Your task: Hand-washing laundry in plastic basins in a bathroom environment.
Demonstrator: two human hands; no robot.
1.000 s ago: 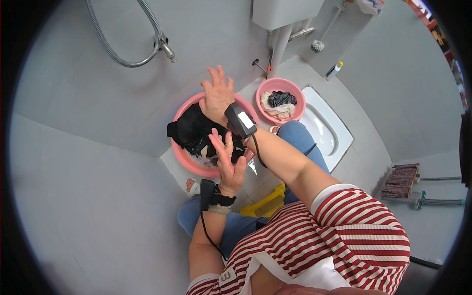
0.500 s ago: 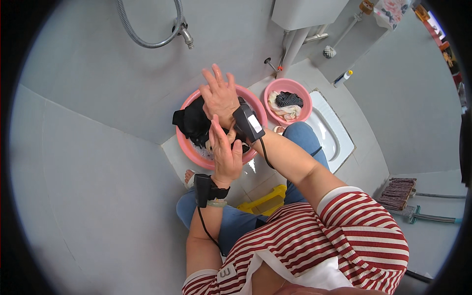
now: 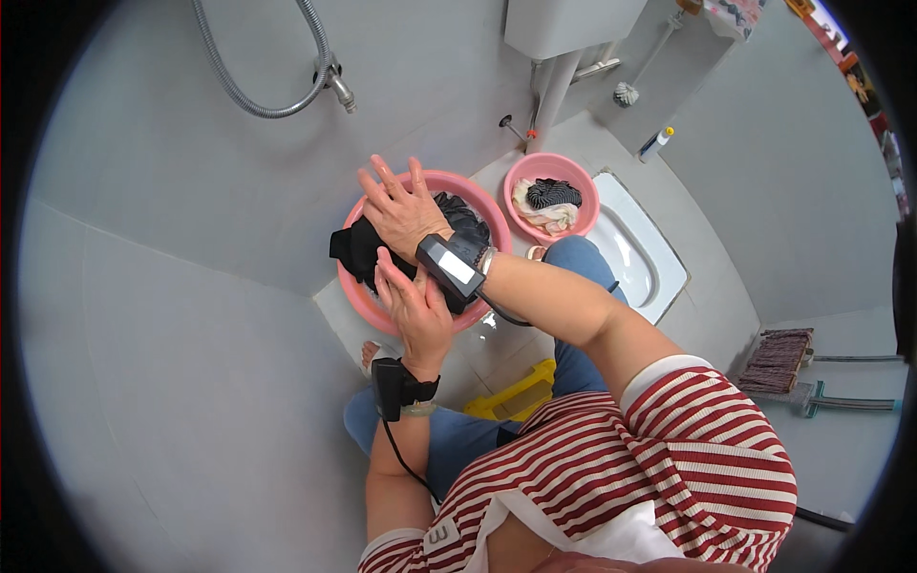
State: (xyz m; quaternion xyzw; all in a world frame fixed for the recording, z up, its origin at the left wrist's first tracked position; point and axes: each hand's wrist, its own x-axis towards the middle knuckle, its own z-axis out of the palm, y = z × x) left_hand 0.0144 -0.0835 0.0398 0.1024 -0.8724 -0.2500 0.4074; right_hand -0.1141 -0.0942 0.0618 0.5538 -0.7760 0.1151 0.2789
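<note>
Grey walls [image 3: 172,353] border the tiled floor [image 3: 712,296] beneath the large pink basin [image 3: 502,229].

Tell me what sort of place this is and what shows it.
Most likely a bathroom: there is a white squat toilet, a white cistern and a flexible metal hose beside a wall tap.
</note>
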